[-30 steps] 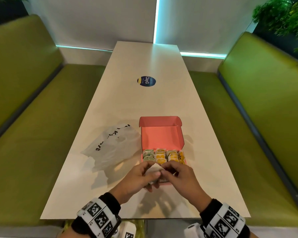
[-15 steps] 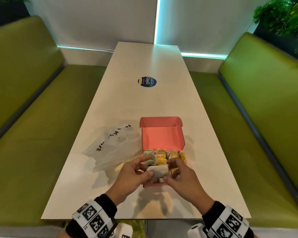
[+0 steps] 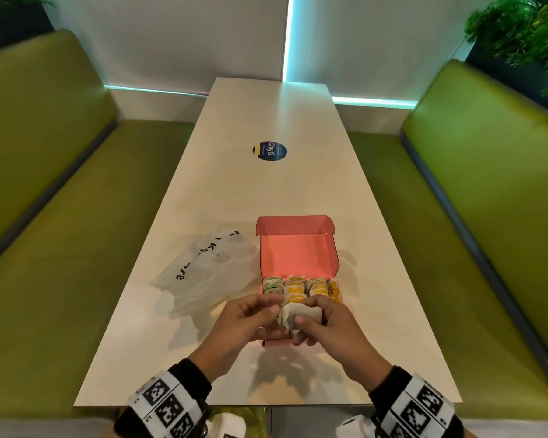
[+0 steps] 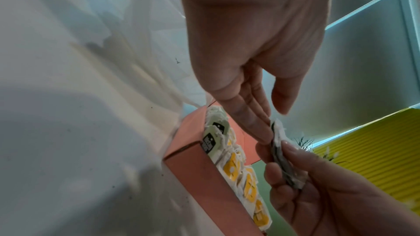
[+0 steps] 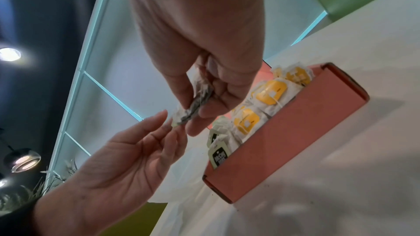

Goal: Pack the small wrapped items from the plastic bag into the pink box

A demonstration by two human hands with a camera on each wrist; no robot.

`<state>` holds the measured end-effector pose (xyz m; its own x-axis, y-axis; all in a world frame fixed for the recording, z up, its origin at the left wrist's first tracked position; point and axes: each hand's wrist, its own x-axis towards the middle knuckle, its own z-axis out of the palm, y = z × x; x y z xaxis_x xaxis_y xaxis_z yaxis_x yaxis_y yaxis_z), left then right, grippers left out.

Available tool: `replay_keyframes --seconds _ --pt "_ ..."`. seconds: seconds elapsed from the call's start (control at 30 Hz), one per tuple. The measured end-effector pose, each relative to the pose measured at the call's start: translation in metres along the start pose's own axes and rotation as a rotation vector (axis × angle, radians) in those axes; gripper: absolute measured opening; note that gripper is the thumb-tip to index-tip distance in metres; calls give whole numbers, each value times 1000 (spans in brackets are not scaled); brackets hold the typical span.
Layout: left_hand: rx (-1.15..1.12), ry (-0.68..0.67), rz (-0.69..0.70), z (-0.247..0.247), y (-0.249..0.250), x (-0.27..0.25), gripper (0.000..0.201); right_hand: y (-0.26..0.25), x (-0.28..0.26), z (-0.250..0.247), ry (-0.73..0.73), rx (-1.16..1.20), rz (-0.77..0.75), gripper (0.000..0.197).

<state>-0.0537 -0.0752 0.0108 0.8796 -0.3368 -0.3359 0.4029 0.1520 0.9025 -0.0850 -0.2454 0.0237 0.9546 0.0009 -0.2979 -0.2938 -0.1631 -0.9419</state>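
Observation:
The pink box [image 3: 298, 254] lies open on the white table [image 3: 266, 191], its lid leaning back. Rows of small wrapped items [image 3: 301, 289] with yellow and green labels stand in its far part. Just above the box's near part, one more white wrapped item [image 3: 298, 314] is pinched by my right hand [image 3: 301, 324] between thumb and fingers [image 5: 181, 96]. My left hand [image 3: 276, 306] touches the item's left end with straight fingers [image 4: 254, 121]. The hands hide the box's near part. The plastic bag [image 3: 203, 273] lies crumpled left of the box.
Green benches [image 3: 60, 279] run along both sides of the table. A round dark sticker [image 3: 269, 151] sits on the table beyond the box. Plants [image 3: 525, 33] stand at the back right.
The wrapped item has been turned between both hands and moved slightly forward over the box. My left hand's fingers have loosened from a pinch to a straight touch.

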Motion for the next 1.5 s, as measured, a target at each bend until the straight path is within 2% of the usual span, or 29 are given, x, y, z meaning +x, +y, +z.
replay_keyframes --seconds 0.1,0.47,0.6,0.67,0.8,0.9,1.0,1.07,1.1,1.17,1.23,1.37,1.5 --pt "43 -7 26 -1 -3 0 25 2 1 1 32 47 25 9" --pt "211 108 84 2 -3 3 14 -4 -3 -2 33 189 13 12" --pt "249 145 176 1 -3 1 12 -5 -3 -3 39 228 24 18" --pt "247 81 196 -1 -3 -1 9 -4 -2 -3 34 253 35 19" --pt "193 -29 178 -3 -2 -4 18 -1 -1 -5 -1 282 64 11" --pt "177 -107 173 -6 -2 -3 32 0 -2 -4 -64 258 87 6" --pt "191 -166 183 -5 -2 -2 28 -2 -4 -1 -139 269 133 13" --pt "236 -171 215 -1 -2 -3 17 -6 -8 1 -219 233 139 17" --pt "247 -155 227 1 -2 -3 11 -7 -9 3 -260 195 132 20" --pt "237 -91 233 4 -5 -1 19 -8 -10 3 -331 120 137 36" --pt "194 -2 221 6 -6 1 25 -7 -9 2 -339 49 151 44" --pt "134 124 217 8 0 2 20 -7 -7 -3 -187 20 57 24" --pt "155 179 233 7 4 4 21 -4 -6 -6 -185 28 -107 15"
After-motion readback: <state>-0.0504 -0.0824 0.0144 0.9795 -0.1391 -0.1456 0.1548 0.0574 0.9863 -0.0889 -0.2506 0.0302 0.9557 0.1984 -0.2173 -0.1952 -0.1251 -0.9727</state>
